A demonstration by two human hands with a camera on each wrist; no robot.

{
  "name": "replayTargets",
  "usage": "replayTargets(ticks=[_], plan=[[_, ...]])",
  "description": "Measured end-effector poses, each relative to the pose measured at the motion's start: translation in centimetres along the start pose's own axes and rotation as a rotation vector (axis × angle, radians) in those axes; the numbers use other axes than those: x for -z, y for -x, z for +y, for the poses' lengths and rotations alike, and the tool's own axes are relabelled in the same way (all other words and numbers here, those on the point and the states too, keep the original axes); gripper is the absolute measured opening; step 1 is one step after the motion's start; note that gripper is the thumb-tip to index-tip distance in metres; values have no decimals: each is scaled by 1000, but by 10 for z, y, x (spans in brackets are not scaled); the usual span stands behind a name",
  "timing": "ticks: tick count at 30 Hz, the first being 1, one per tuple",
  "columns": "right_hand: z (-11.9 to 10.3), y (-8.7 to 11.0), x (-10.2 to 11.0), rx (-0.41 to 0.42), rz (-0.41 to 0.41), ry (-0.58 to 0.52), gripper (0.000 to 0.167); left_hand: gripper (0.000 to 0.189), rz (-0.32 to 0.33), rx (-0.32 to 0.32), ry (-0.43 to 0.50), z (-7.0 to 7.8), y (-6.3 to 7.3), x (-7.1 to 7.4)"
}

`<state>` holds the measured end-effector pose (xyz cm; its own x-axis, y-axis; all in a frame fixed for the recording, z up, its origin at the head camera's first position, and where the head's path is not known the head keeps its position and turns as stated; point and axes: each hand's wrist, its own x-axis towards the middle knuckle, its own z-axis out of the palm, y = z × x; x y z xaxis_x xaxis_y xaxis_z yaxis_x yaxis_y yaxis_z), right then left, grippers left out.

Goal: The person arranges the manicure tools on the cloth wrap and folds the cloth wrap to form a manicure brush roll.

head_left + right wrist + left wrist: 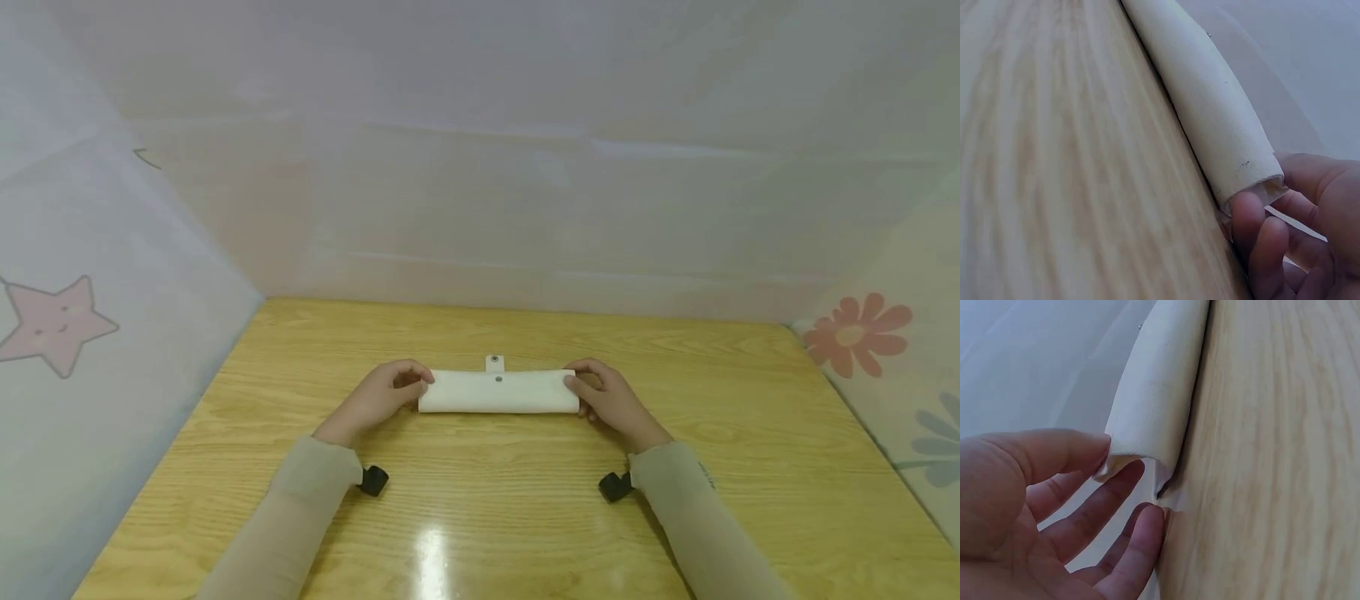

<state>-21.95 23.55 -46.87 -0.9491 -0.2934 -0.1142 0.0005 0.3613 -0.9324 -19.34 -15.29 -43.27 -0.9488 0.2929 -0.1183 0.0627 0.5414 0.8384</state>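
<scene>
A white folded pouch (465, 394), long and narrow, lies across the middle of the table with its long side toward me. A short tab (494, 364) with a metal snap sticks out from its far edge, and a second snap (498, 379) sits on the pouch just below. My left hand (382, 398) pinches the left end between thumb and fingers. At the right end, my right hand (611, 403) pinches likewise. Both wrist views show the pouch (1160, 381) as a hollow fold, open at its ends, with some fingertips under or inside the edge.
The wooden table (510, 475) is bounded by a pale cloth backdrop (465, 208) at the back and sides. A pink star (60, 325) is printed on the left cloth, a red flower (855, 335) on the right. Black wrist devices (372, 481) sit at both cuffs.
</scene>
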Motion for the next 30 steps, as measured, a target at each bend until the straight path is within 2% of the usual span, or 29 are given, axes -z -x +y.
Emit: replayTargets(ticks=[4, 7, 11, 14, 17, 20, 23, 27, 30], plan=[[-4, -1, -3, -32, 21, -48, 34, 18, 17, 10, -34, -1, 2, 0], [-5, -1, -4, -51, 45, -39, 29, 20, 19, 21, -70, -2, 2, 0], [-3, -3, -5, -65, 70, -23, 29, 22, 18, 8, -165, 0, 1, -3], [-3, -4, -6, -73, 88, 23, 28, 20, 30, 1, -268, 5, 2, -6], [-5, -6, -5, -66, 120, 122, 27, 19, 54, -35, -390, 13, 1, -10], [-9, -7, -5, -41, 152, 194, 24, 17, 77, -88, -474, 22, -1, -15], [-15, -8, -8, -17, 170, 216, 17, 15, 77, -139, -476, 32, -5, -21], [-26, -8, -14, -4, 203, 286, 10, 14, 53, -171, -454, 41, -13, -31], [-37, -9, -20, 16, 227, 369, 9, 18, 34, -119, -405, 46, -19, -38]])
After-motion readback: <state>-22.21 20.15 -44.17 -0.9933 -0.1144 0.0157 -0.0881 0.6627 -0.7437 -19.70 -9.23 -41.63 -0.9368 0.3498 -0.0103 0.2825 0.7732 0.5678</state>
